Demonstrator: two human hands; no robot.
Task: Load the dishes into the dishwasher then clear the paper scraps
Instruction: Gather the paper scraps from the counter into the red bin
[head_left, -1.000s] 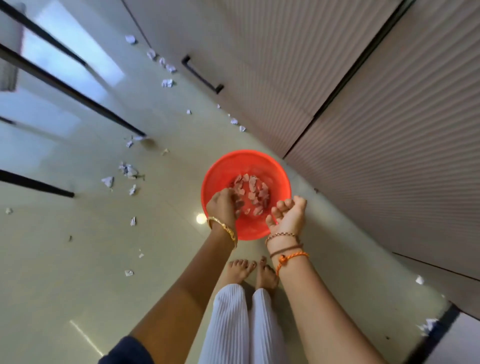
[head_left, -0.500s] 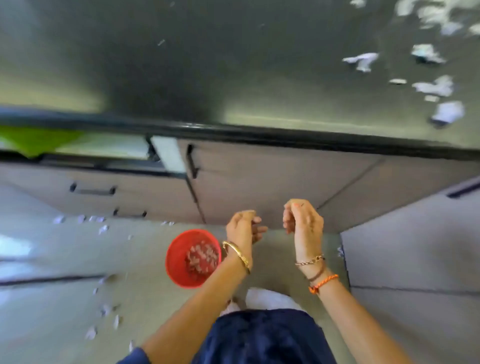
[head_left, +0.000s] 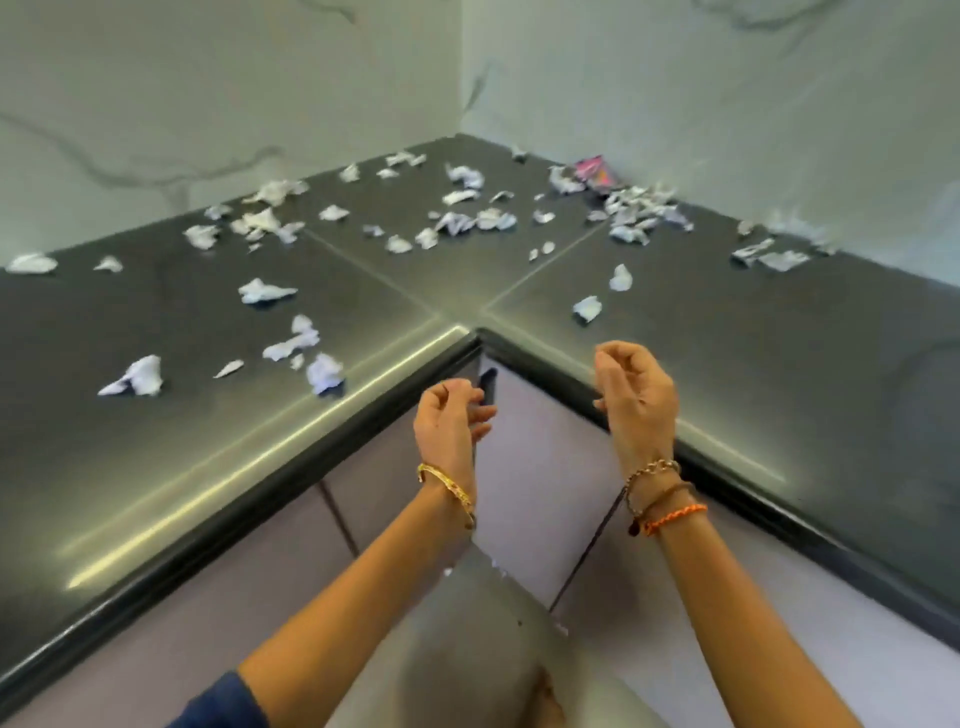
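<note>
Paper scraps (head_left: 266, 291) — dozens; pink wrapper (head_left: 596, 171) — one; hands — two.

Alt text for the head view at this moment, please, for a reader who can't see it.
Two empty hands, left hand and right hand, hang loosely curled in front of a dark corner countertop strewn with torn white paper scraps. A pink wrapper lies near the back wall corner.

Both hands (head_left: 540, 410) raised, loosely curled, empty.
</note>
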